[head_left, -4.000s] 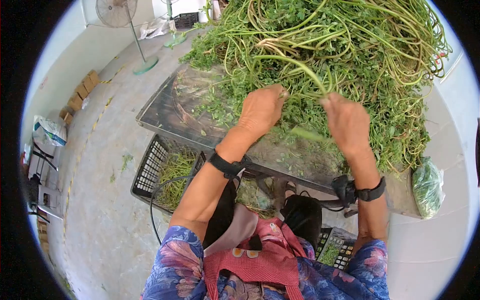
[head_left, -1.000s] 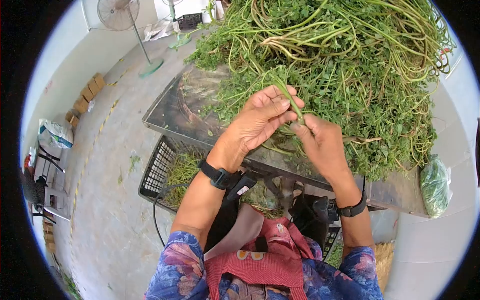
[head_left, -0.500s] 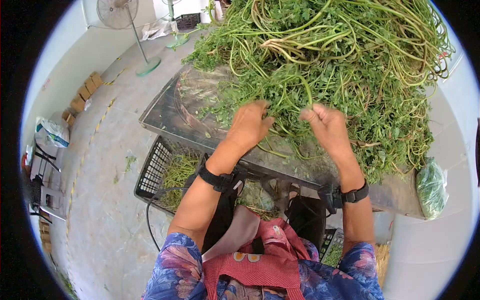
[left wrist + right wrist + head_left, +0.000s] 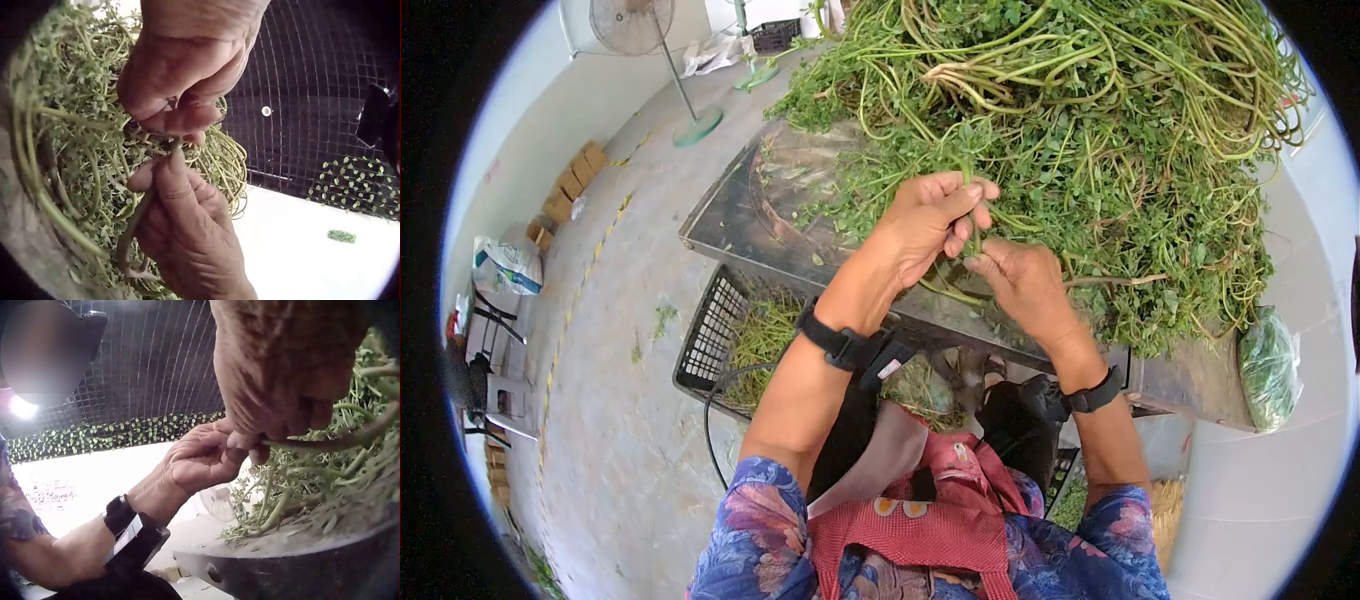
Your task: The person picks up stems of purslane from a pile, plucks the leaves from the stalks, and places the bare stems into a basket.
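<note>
Both hands meet over the table's near edge in the head view. My left hand [image 4: 928, 222], palm partly turned up, pinches a green stem [image 4: 968, 172] between thumb and fingers. Just below it, my right hand [image 4: 1032, 290] grips the lower part of the same stem. In the left wrist view, the right hand's thumb [image 4: 177, 187] presses along the stem [image 4: 129, 234], close under the left fingertips. The right wrist view shows the left hand [image 4: 206, 456] touching the right hand's fingers. Behind them rises a large heap of leafy green stems [image 4: 1090, 150].
The dark table [image 4: 740, 225] holds the heap and scattered leaf bits. Under its left side stands a black crate [image 4: 700, 345] with cut stems inside. A filled plastic bag [image 4: 1268, 370] lies at the table's right corner. A standing fan [image 4: 665, 70] is at the back left.
Four seconds ago the hands were apart with a stem between them. Half a second ago they were again separated; now they have come together on the stem, left palm turned up.
</note>
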Demonstrator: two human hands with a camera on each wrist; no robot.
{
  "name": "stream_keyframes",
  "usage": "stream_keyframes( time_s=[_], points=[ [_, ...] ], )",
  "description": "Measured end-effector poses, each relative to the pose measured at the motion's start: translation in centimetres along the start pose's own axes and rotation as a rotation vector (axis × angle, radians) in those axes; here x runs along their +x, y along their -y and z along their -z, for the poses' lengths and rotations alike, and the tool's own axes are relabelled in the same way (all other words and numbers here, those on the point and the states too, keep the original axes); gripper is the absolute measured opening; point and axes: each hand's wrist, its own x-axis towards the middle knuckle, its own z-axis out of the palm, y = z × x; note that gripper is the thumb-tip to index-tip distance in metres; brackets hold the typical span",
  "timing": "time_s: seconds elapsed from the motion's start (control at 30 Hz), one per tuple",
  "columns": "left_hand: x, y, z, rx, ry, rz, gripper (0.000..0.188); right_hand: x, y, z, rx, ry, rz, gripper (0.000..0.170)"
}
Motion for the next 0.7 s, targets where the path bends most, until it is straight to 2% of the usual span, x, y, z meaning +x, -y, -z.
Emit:
stream_keyframes(
  time_s=[0.03, 0.1, 0.17, 0.2, 0.23, 0.27, 0.3, 0.33, 0.4, 0.43, 0.47, 0.5, 0.53, 0.57, 0.63, 0.67, 0.7],
  points=[
    [-0.2, -0.1, -0.3, -0.008, -0.033, -0.049, 0.024, 0.0, -0.3, -0.4, 0.042, -0.057, -0.002, 0.024],
    [-1.1, -0.9, -0.4, -0.011, -0.011, -0.028, 0.025, -0.3, -0.8, -0.8, 0.090, -0.107, -0.007, 0.019],
    [-1.8, -1.1, 0.7, 0.050, -0.025, 0.008, 0.027, 0.0, -2.2, 0.0, 0.294, -0.431, -0.127, 0.010],
    [-2.0, -1.2, 1.2, 0.054, -0.024, 0.012, 0.027, 0.3, -3.4, 1.8, 0.324, -0.519, -0.257, 0.013],
    [-2.0, -1.4, 1.7, 0.163, -0.078, 0.031, 0.026, 0.4, -5.0, 2.4, 0.535, -0.657, -0.201, 0.020],
    [-1.9, -1.6, 2.1, 0.268, -0.131, 0.045, 0.026, 0.4, -4.4, 4.0, 0.506, -0.625, -0.302, 0.027],
    [-1.4, -1.4, 2.7, 0.337, -0.197, 0.044, 0.028, 0.8, -4.2, 4.6, 0.596, -0.641, -0.252, 0.029],
    [-0.8, -1.1, 3.6, 0.337, -0.188, 0.040, 0.028, 1.1, -3.8, 5.9, 0.589, -0.647, -0.250, 0.029],
    [-0.4, -0.6, 4.3, 1.068, -0.338, -0.221, 0.029, 1.6, -2.4, 8.8, 0.686, -0.686, -0.325, 0.029],
    [-0.7, -0.8, 3.9, 1.349, -0.439, -0.188, 0.032, 1.9, -2.2, 10.0, 0.681, -0.689, -0.332, 0.029],
    [-0.8, -0.6, 3.5, 1.345, -0.430, -0.189, 0.032, 2.4, -2.4, 11.3, 0.737, -0.711, -0.217, 0.028],
    [-0.9, -0.3, 3.0, 1.457, -0.542, -0.377, 0.032, 2.8, -2.5, 12.7, 0.788, -0.731, -0.099, 0.027],
    [-0.9, -0.1, 2.6, 1.558, -0.656, -0.573, 0.033, 3.2, -2.5, 13.9, 0.776, -0.735, -0.099, 0.027],
    [-0.9, 0.0, 2.3, 1.550, -0.652, -0.583, 0.033, 3.6, -2.5, 15.1, 0.768, -0.760, -0.101, 0.027],
    [-0.8, 0.0, 1.8, 1.753, -0.699, -0.638, 0.045, 4.5, -2.1, 17.7, 0.754, -0.785, -0.100, 0.028],
    [-0.9, -0.1, 1.5, 1.747, -0.696, -0.639, 0.045, 4.9, -1.9, 19.2, 0.739, -0.855, -0.071, 0.028],
    [-1.1, -0.2, 1.1, 1.785, -0.807, -0.697, 0.054, 4.9, -1.4, 20.2, 0.722, -0.922, -0.049, 0.028]
  ],
)
